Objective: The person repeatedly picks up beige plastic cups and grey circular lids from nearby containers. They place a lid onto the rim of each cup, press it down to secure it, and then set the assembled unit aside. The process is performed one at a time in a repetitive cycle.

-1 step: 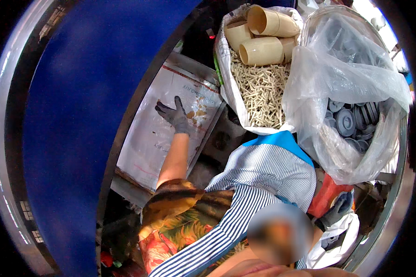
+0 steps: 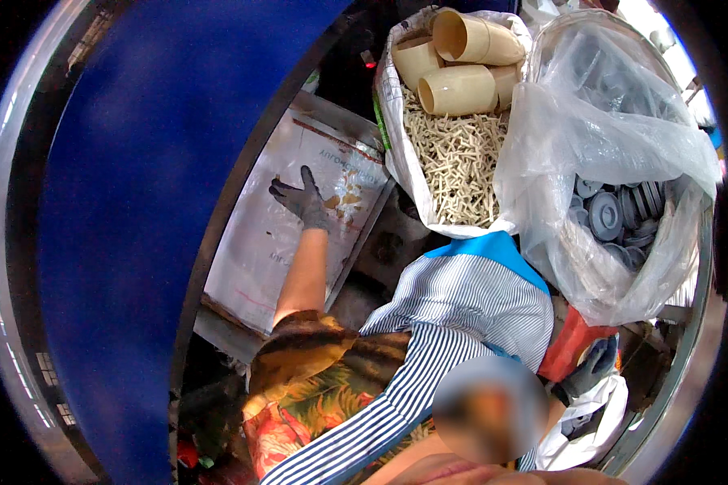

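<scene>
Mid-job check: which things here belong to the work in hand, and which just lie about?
Likely part of the job:
pale panel, under the left hand
white bag, beside the right hand

Neither hand near, so possibly just lying about:
beige tubs
sack of pegs
clear bag of grey discs

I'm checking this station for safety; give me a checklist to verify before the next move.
1. Hands gloved: ok, the left hand and right hand are dark-gloved.
2. Left hand free: ok, spread, nothing seen in it.
3. Left hand touching the pale panel: cannot tell.
4. Right hand empty: cannot tell, too unclear from this view.
5. Grey discs in view: ok, inside the clear bag.
6. Small beige pieces uncovered: not ok, beige cylinders lie over some.
</scene>
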`<state>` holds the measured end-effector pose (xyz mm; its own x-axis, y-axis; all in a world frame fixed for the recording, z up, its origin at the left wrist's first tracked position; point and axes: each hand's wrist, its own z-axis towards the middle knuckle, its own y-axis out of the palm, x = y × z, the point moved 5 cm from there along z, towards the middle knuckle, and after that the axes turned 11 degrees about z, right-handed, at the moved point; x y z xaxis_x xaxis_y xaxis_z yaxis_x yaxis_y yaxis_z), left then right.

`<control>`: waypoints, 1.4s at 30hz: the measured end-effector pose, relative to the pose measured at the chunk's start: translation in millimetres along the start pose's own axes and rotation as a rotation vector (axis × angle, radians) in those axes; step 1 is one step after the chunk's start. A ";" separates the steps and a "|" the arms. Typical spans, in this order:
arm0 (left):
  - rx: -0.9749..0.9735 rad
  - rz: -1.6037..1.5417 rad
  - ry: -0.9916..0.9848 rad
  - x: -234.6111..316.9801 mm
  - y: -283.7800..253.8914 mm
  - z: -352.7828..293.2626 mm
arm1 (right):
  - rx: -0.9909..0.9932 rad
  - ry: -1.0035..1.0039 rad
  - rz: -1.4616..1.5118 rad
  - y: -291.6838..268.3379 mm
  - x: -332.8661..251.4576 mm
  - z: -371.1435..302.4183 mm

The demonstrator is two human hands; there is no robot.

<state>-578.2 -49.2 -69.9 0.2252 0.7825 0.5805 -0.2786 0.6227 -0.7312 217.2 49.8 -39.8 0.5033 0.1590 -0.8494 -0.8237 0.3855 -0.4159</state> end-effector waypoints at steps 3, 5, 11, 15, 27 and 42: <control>-0.009 0.090 -0.096 1.3 12.4 34.0 | -0.016 0.007 -0.043 3.2 -5.5 10.5; 0.161 0.412 0.074 10.5 25.3 46.1 | -0.013 -0.011 -0.139 2.9 1.1 12.1; -0.678 0.289 0.376 -0.1 103.3 14.8 | -0.160 -0.068 -0.307 29.6 -10.3 21.6; -0.764 0.401 0.376 -16.1 113.7 2.3 | -0.062 0.275 0.238 58.2 -50.9 26.7; -0.141 -0.607 1.832 201.0 -226.0 -199.0 | -0.973 0.415 1.099 208.0 -229.2 -20.1; -0.611 -0.600 1.903 238.6 -231.5 -375.1 | -0.553 -0.422 0.128 93.1 -167.9 -62.3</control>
<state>-109.7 -7.8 103.5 0.7214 -0.6921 0.0232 0.3616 0.3479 -0.8650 39.8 2.4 43.9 0.3594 0.5543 -0.7507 -0.8391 -0.1601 -0.5199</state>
